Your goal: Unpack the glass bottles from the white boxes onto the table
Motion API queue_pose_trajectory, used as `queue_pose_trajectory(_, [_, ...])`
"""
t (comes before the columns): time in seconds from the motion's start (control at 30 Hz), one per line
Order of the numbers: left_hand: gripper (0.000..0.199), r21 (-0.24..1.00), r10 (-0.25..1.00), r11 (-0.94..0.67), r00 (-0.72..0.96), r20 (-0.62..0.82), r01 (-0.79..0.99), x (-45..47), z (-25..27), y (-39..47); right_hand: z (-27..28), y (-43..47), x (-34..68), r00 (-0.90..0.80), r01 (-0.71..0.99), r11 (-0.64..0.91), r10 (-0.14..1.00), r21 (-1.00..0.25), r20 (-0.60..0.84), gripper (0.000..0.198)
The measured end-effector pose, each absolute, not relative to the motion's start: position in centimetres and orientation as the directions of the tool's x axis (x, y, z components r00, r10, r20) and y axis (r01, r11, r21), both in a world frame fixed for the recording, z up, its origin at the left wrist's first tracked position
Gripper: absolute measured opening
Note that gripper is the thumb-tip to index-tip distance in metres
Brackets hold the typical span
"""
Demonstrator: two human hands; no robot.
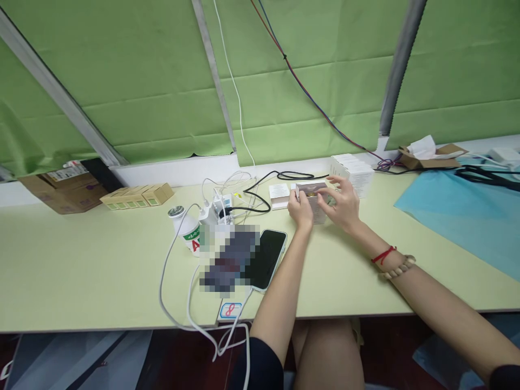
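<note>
Grey-white carton (319, 213): between both hands.
Left hand (301, 211): fingers closed on carton's left side.
Right hand (343, 206): fingers half-curled at its right edge; grip cannot be determined.

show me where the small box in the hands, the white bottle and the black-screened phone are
Small box (319, 212), head view: front face
White bottle (190, 234), head view: green band
Black-screened phone (268, 257), head view: dark screen

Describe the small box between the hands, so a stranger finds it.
On the yellow table, look beyond and right of the black-screened phone, toward the green curtain. There, between left hand and right hand, is the small box. Unlike the white boxes on both sides, it is held.
</note>
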State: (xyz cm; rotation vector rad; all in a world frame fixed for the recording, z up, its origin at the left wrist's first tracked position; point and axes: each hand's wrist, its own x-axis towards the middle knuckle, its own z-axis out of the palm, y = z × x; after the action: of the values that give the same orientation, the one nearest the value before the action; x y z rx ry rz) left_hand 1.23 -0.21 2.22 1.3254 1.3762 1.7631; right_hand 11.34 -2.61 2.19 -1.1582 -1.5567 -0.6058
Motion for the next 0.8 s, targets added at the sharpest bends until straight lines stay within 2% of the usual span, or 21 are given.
queue_pose_trajectory(0.17, [0.016, 0.891, 0.836, -0.376, -0.321, 0.445, 0.256, 1.1, 1.7, -0.1, 2.1, -2.6, 10.9, 0.076, 0.937, 0.287, 0.394, -0.201, 0.916, 0.023])
queue_pose_trajectory(0.3, [0.013, 0.809, 0.789, -0.466, -0.245, 0.563, 0.358, 0.8, 1.5, -0.3, 2.3, -2.7, 10.6, 0.148, 0.923, 0.250, 0.471, -0.293, 0.869, 0.030])
queue_pose_trajectory(0.5, [0.015, 0.682, 0.771, -0.480, -0.105, 0.628, 0.552, 0.2, 1.8, -0.6, 3.9, -3.9, 10.3, 0.297, 0.834, 0.112, 0.735, -0.541, 0.609, 0.035])
queue_pose_trajectory(0.63, [0.017, 0.596, 0.755, -0.505, -0.016, 0.656, 0.624, -0.1, 2.0, -0.7, 5.0, -4.4, 10.4, 0.310, 0.823, 0.027, 0.816, -0.568, 0.487, 0.038])
queue_pose_trajectory(0.8, [0.018, 0.518, 0.713, -0.545, 0.039, 0.700, 0.659, 0.0, 2.0, -0.7, 5.7, -4.5, 10.8, 0.331, 0.816, -0.039, 0.850, -0.577, 0.411, 0.042])
